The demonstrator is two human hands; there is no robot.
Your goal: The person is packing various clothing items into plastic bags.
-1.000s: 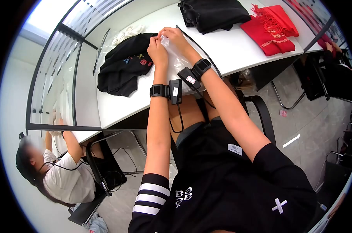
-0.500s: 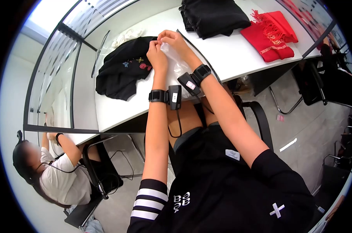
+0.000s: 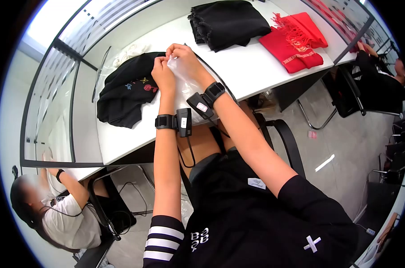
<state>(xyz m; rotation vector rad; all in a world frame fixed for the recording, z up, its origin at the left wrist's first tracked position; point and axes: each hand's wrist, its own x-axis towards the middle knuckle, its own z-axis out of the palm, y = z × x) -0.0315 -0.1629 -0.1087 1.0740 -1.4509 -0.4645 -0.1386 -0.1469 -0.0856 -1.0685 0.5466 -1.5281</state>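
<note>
A clear plastic bag (image 3: 184, 91) hangs down over the table's front part, between my forearms. Its upper edge is pinched in the fingers of my left hand (image 3: 164, 76). My right hand (image 3: 187, 62) grips the same edge, fingertips close against those of the left. Just left of my hands lies a black cloth garment (image 3: 122, 100) with small coloured flower embroidery, spread loosely on the white table (image 3: 249, 85). The fingertips partly hide the part of the bag between them. Both wrists wear black straps with small boxes and cables.
Folded black fringed cloth (image 3: 229, 24) lies at the back of the table, with folded red fringed scarves (image 3: 294, 44) to its right. White material (image 3: 130, 54) sits behind the garment. Partition frames (image 3: 73, 102) border the left. A seated person (image 3: 70, 219) is at lower left, another (image 3: 381, 85) far right.
The whole view has shifted, so the table and cloths appear further left, and more of the person at the right shows. Both hands still pinch the bag's edge, close together.
</note>
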